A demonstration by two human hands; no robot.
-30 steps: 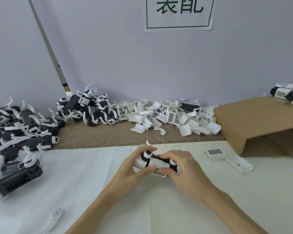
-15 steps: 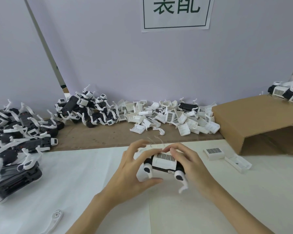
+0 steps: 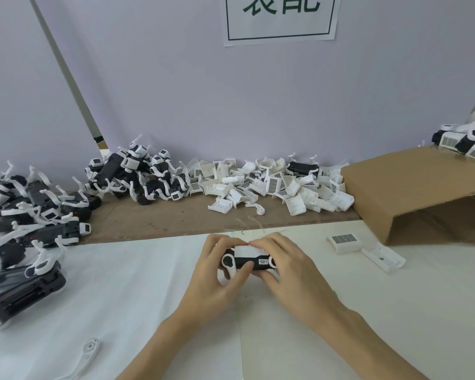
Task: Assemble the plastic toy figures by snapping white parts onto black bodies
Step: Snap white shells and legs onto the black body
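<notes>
Figure (image 3: 248, 260) lengthwise left-right, gripped by left hand (image 3: 217, 272), right hand (image 3: 283, 267).

The toy figure (image 3: 248, 259) was black with a white top and round white ends. The loose covers (image 3: 272, 185) were white, some carrying grey grid patterns. The desk (image 3: 121, 283) was white, the cardboard box (image 3: 412, 187) brown, the wall (image 3: 231, 100) pale lilac, its sign (image 3: 280, 17) white with dark green lettering.

Two bare forearms are seen, with no sleeves reaching into view. Nothing is worn on the left hand (image 3: 217, 272) or the right hand (image 3: 288, 267): no gloves, rings or watch.
</notes>
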